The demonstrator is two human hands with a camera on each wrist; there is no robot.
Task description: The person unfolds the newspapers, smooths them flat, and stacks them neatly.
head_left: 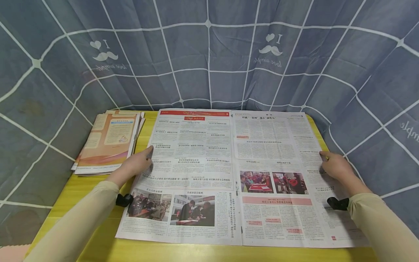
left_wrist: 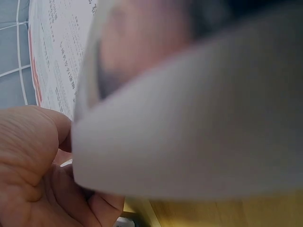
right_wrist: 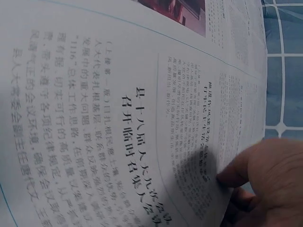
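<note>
A newspaper [head_left: 265, 153] lies spread open on the yellow table, its print upside down in the head view, with a fold down the middle. My left hand [head_left: 139, 162] pinches its left edge; in the left wrist view the thumb and curled fingers of that hand [left_wrist: 38, 161] hold the sheet's margin, and the paper [left_wrist: 180, 137] bows up close to the camera. On the opposite side my right hand [head_left: 337, 168] grips the right edge. The right wrist view has the thumb of that hand [right_wrist: 265, 175] on top of the printed page [right_wrist: 113, 113], fingers partly hidden beneath.
A stack of folded newspapers [head_left: 106, 143] sits at the table's back left, beside my left forearm. The yellow table [head_left: 98, 242] shows along the front and left. A grey-blue curtain [head_left: 226, 54] with white lines surrounds the back and sides.
</note>
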